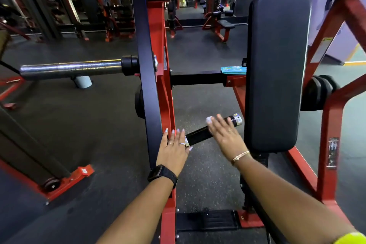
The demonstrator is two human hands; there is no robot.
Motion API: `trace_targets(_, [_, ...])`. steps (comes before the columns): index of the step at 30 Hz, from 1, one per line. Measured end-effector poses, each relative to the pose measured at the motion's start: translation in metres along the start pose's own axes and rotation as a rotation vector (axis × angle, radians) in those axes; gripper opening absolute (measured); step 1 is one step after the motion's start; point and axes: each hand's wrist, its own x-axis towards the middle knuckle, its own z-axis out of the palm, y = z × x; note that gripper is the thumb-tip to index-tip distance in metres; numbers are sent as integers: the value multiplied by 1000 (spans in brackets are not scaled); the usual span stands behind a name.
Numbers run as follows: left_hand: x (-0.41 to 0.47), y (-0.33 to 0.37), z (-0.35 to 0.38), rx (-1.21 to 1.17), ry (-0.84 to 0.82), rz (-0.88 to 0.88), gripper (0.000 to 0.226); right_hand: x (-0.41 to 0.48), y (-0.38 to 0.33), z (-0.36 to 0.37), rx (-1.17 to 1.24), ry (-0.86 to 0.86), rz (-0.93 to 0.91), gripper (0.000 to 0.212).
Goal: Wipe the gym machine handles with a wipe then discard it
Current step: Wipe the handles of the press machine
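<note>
- The black pad (277,69) fills the right side.
- The handle (199,134) slants across lower centre.
- My left grip (174,147) lies spread flat against the red post (168,105) at the handle's base.
- My right grip (223,134), fingers straight, presses a white wipe (209,120) onto the handle.

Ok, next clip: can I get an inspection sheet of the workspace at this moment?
Surface: dark speckled rubber floor; red and black machine frame.
Job's things: black handle with a chrome end cap; white wipe at the right fingertips; teal pack, likely wipes, on the crossbar beside the back pad.
Clutter: nothing seen.
Hands: left hand flat on the frame by the handle's base, fingers straight; right hand across the handle, fingers straight, on the wipe.
Cables: nothing seen.
Surroundings: chrome weight sleeve on the left; other gym machines behind, in a dim room.
</note>
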Motion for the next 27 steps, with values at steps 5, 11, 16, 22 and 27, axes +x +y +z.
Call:
trace_targets(5, [0,1,-5,-25,-31,-8,68,-2,3,2,47,20,285,66])
trace_targets(11, [-3,2,-8,5,-32,13,67,12,-73,-2,161,7,29,56])
trace_targets(16, [-4,3,-8,-12,-23,21,66,-12,-69,9,114,-50,-141,62])
trace_targets(22, [-3,4,-7,-43,-7,-16,68,-18,-36,9,136,-3,168,65])
trace_targets(27, [-2,3,-4,-72,16,-15,68,-20,-58,15,128,58,13,78])
